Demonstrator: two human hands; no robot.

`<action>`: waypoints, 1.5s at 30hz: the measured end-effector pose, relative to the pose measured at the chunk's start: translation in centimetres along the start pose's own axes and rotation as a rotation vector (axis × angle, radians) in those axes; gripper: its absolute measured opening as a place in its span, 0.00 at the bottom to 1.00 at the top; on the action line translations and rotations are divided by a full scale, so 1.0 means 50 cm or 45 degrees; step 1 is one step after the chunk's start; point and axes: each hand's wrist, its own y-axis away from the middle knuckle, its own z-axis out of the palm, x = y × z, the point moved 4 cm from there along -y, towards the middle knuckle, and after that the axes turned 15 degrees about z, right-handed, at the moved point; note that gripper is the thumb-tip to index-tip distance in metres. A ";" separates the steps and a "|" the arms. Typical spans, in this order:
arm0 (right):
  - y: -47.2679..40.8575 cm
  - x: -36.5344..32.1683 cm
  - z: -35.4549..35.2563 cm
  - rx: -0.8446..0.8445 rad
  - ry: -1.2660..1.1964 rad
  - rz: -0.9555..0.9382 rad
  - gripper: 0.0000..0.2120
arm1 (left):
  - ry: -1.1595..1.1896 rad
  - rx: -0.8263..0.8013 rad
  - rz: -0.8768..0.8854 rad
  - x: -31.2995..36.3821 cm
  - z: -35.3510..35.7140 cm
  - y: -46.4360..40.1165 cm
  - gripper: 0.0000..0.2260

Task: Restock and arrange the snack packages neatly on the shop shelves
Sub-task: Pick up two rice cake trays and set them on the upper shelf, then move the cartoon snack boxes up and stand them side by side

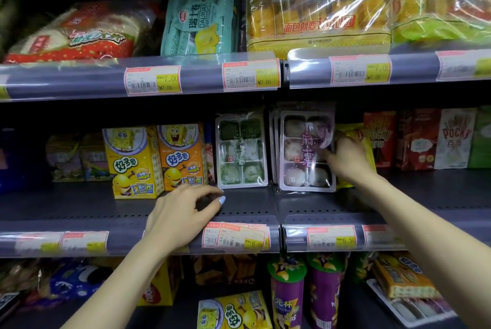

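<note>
Purple clear-plastic mochi tray pack [307, 150], front of an upright stack at the left end of the right-hand bay of the middle grey metal shelf [247, 205], gripped on its right edge by the right hand [345, 158], fingers curled onto the film. Left hand [180, 215] low over the shelf's front edge, loosely curled and holding nothing, just short of the green clear-plastic mochi tray pack [241, 149] standing beside the bay divider. Best done now: draw the purple pack forward by its rigid rim, not the thin film, then square its base to the front edge of the shelf and level with the green pack. Worth steadying the stack behind with the free left hand, since upright trays probably tip easily. Worth lining both faces with the yellow cartoon biscuit box [132, 162] and orange cartoon biscuit box [182, 156] at left, labels outward, above the price tags [236, 235].
</note>
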 end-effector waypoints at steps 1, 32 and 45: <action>0.000 0.001 0.001 -0.010 -0.003 0.015 0.18 | 0.000 0.003 -0.001 -0.001 0.000 0.000 0.17; 0.449 0.004 0.081 0.158 -0.017 -0.872 0.07 | 0.356 -0.155 -0.095 -0.042 0.173 0.348 0.21; 0.490 0.230 0.137 -0.193 0.216 -0.325 0.07 | 0.778 -0.545 -0.983 -0.068 0.358 0.332 0.43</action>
